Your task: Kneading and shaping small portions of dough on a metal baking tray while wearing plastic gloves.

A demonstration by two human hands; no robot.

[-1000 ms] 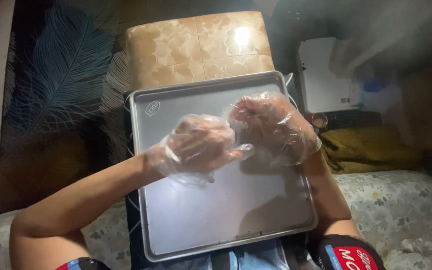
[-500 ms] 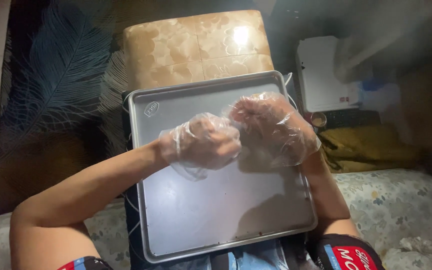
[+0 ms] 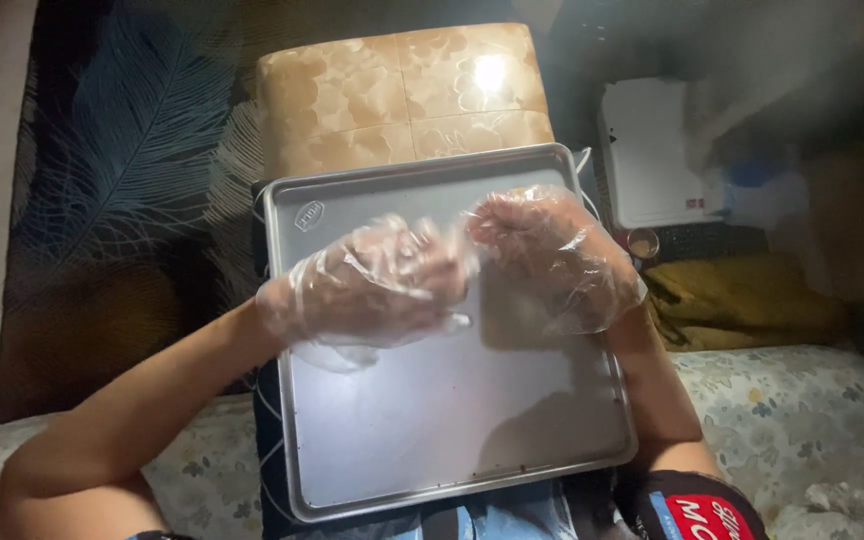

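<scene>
While both hands hover over the metal tray [image 3: 452,420], the work in hand looks to be the fitting of thin clear plastic gloves, and it seems mostly done. Left hand [image 3: 372,285] is fully sheathed, its glove loose and crinkled, a slack flap hanging below the wrist; fingers half curled and pointing toward the other hand, holding nothing solid that I can make out. Right hand [image 3: 552,255] is also covered, knuckles bunched into a loose fist with the cuff ballooning out near the wrist. The two hands meet fingertip to fingertip above the upper middle of the tray; whether the left fingers pinch the right glove's film or merely touch it, I cannot tell through the glare. Tray lies flat across the person's lap, its surface bare, its far edge against a tan patterned cushion [image 3: 402,90]. A white box [image 3: 657,150] and a mustard-yellow cloth [image 3: 742,300] sit off to the right, well apart from the hands. What is left, by my reading: snugging the gloves down, since both sit baggy. Against the frame a second ago, the left hand has drawn in closer to the right and turned slightly, the gap between them closing; the tray and the surroundings have not shifted.
</scene>
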